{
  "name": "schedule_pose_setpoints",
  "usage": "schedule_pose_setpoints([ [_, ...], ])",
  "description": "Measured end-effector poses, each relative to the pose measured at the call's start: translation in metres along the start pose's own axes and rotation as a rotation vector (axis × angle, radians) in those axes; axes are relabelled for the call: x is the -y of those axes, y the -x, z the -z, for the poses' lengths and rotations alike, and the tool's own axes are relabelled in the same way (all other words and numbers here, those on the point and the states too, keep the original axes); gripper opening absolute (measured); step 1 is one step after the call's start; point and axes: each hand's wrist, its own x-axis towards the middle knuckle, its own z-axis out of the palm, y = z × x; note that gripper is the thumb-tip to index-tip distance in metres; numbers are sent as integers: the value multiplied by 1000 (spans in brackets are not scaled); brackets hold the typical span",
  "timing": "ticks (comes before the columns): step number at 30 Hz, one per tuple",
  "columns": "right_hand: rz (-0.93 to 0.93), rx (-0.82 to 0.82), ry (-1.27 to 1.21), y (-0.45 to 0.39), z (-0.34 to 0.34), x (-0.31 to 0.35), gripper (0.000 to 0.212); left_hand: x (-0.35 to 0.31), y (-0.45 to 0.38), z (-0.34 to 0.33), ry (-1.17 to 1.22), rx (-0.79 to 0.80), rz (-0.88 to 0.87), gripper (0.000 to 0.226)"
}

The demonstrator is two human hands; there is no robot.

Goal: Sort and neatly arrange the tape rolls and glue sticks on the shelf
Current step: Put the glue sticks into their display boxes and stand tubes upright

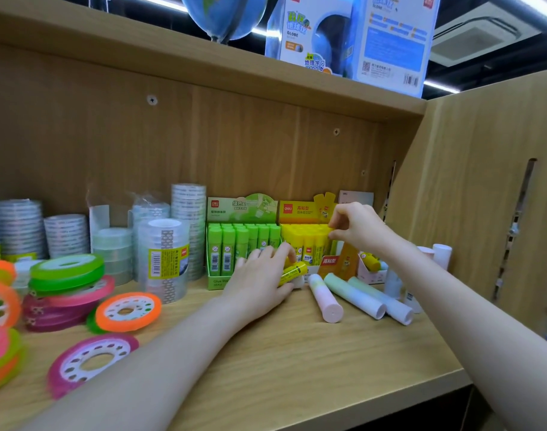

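My left hand (259,275) grips a yellow glue stick (294,272) lying on the wooden shelf (297,362), just in front of the display boxes. My right hand (354,227) is higher up and pinches the top of a yellow glue stick standing in the yellow display box (300,209). Beside it, the green display box (241,209) holds rows of upright green glue sticks (228,247). Three pastel glue sticks (325,297) lie loose on the shelf to the right. Stacks of clear tape rolls (163,256) stand at the left, with flat coloured tape rolls (127,311) in front.
A pink box (372,275) with a yellow stick in it sits by the right side panel (471,188), next to white-capped sticks (442,253). A globe (222,14) and its box (353,35) stand on the shelf above. The shelf's front edge runs at the lower right.
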Motion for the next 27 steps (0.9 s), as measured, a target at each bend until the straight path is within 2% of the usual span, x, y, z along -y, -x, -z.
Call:
schedule_pose_setpoints([
  [9, 70, 21, 8, 0, 3, 1, 12, 2, 0, -1, 18, -2, -1, 35],
  [15, 37, 65, 0, -5, 5, 1, 10, 2, -1, -2, 27, -8, 0, 35],
  [21, 46, -18, -20, -2, -4, -2, 10, 3, -1, -2, 30, -10, -10, 35],
  [27, 5, 65, -15, -6, -1, -1, 9, 2, -1, -2, 28, -16, -7, 35],
])
